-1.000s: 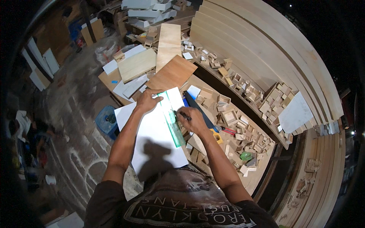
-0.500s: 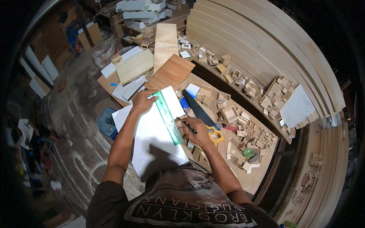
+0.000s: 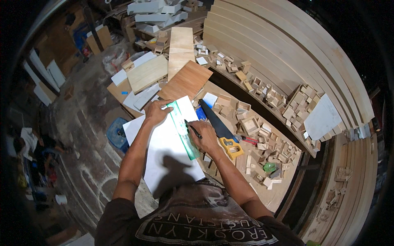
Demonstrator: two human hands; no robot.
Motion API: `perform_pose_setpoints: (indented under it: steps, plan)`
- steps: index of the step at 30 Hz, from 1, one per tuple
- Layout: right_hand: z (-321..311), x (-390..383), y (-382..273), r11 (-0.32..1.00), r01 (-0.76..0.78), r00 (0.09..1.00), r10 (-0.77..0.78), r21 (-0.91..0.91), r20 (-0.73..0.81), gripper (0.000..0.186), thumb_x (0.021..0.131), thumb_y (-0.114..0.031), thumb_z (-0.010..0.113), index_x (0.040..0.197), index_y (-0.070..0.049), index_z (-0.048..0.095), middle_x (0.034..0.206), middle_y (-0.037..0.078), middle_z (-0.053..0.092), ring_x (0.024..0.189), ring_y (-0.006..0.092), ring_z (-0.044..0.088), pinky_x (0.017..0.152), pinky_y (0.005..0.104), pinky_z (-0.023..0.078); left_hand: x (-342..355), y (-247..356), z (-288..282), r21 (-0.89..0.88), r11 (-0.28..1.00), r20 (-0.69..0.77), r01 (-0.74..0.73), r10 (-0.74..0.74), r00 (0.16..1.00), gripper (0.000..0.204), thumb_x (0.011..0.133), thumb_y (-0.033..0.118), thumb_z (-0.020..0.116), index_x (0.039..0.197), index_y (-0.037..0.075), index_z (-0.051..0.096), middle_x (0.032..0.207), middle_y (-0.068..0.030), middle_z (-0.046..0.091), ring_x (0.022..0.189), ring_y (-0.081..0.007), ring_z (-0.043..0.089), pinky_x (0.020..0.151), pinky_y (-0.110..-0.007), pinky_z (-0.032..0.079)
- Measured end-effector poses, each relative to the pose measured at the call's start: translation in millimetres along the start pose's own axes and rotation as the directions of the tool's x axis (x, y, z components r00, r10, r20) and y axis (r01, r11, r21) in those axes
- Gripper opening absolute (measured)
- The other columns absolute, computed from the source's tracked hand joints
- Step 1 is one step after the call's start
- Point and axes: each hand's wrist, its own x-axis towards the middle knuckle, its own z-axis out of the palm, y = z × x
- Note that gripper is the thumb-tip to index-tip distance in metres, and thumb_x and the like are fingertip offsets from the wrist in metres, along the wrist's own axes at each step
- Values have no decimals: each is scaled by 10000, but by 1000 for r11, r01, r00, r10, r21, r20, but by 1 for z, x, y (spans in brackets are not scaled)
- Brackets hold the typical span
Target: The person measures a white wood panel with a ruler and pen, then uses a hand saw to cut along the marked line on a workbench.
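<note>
A large white sheet or thin panel (image 3: 158, 143) lies in front of my body, with the shadow of a head on its near part. Along its right side runs a translucent green ruler (image 3: 189, 148). My left hand (image 3: 156, 112) grips the ruler's far end against the panel, thumb on top. Between the fingers of my right hand (image 3: 206, 138) is a black pen (image 3: 197, 133); its tip is at the ruler's right edge, about midway along. Just right of that hand rests a handsaw (image 3: 218, 124) with a dark blade and yellow handle.
Small wooden boxes and offcuts (image 3: 283, 147) crowd the bench to the right, beside a red-handled tool (image 3: 249, 140). Plywood pieces (image 3: 185, 80) lie beyond the panel. Long stacked boards (image 3: 262, 45) stand at the far right. A blue container (image 3: 117, 134) sits left of the panel.
My right hand with the pen has moved slightly left and away from me along the ruler, its tip now over the ruler's edge. My left hand keeps its place on the ruler.
</note>
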Motion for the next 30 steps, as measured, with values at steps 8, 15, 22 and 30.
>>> perform_pose_setpoints:
  steps: [8, 15, 22, 30]
  plan:
    - [6, 81, 17, 995, 80, 993, -84, -59, -83, 200, 896, -156, 607, 1024, -19, 676, 913, 228, 694, 869, 419, 657, 803, 517, 500, 2, 20, 2, 14, 1000, 62, -8, 7, 998, 377, 843, 276, 799, 1217, 269, 747, 1200, -74, 738, 1053, -229, 709, 921, -341, 527]
    - [-3, 24, 10, 997, 58, 994, -53, -41, 96, 203, 916, -184, 601, 939, -1, 684, 879, 235, 679, 831, 416, 643, 745, 487, 492, 3, 3, -2, 6, 1000, 38, -18, 18, 999, 351, 854, 279, 784, 1202, 255, 754, 1168, -125, 738, 1060, -277, 707, 924, -366, 526]
    - [-12, -78, -2, 954, -210, 968, 233, 215, -89, 144, 936, -109, 635, 954, 32, 663, 871, 170, 692, 808, 289, 698, 738, 369, 537, 10, -14, -5, -23, 1000, 10, -20, 20, 1000, 341, 848, 280, 790, 1187, 262, 761, 1163, -119, 741, 1047, -272, 709, 918, -365, 527]
    - [50, -80, 8, 796, -386, 858, 495, 467, -135, 169, 964, -38, 602, 1132, -30, 619, 870, 32, 624, 786, 119, 571, 731, 276, 483, 22, -11, -3, -15, 1000, 56, -27, 28, 998, 348, 894, 344, 736, 1229, 247, 739, 1157, -130, 741, 1053, -279, 703, 917, -373, 525]
